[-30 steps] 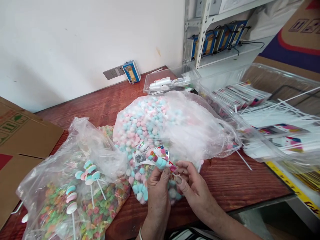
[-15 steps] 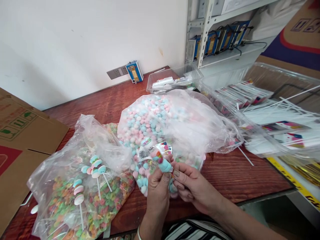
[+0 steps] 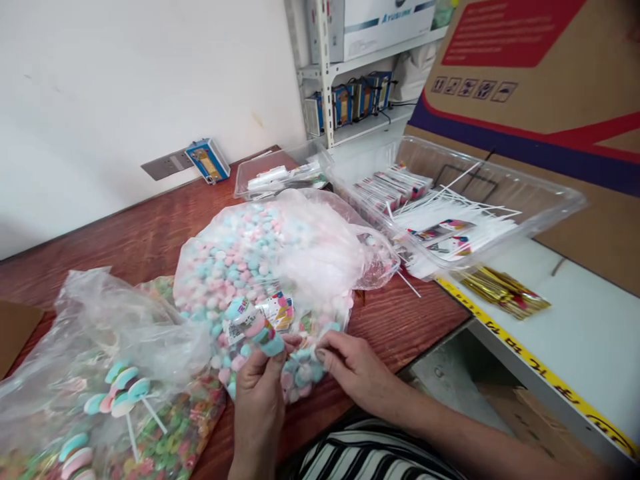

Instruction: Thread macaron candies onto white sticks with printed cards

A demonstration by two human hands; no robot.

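My left hand (image 3: 261, 398) is closed round a marshmallow skewer (image 3: 260, 330), whose stacked pink and pale blue pieces seem to sit in a clear wrapper with a printed label. Just to the right, my right hand (image 3: 357, 370) has thumb and forefinger pinched together; what lies between them is too small to make out. Both hands hover over a large clear bag of pink, blue and white marshmallows (image 3: 225, 250). On the left, several finished marshmallow skewers (image 3: 123, 387) rest on a clear bag of coloured candy rings (image 3: 170, 427).
A clear plastic tray (image 3: 530, 193) at the right holds white sticks (image 3: 450, 217) and printed packets. Behind the marshmallows is a smaller tray (image 3: 320, 157). Gold ties (image 3: 505, 292) lie on the white surface beside a large carton (image 3: 500, 120). A blue device (image 3: 209, 160) leans at the wall.
The view has swung right, so things sit further left. My right hand has drawn away from the left, leaving a gap between them. The left still holds the skewer.
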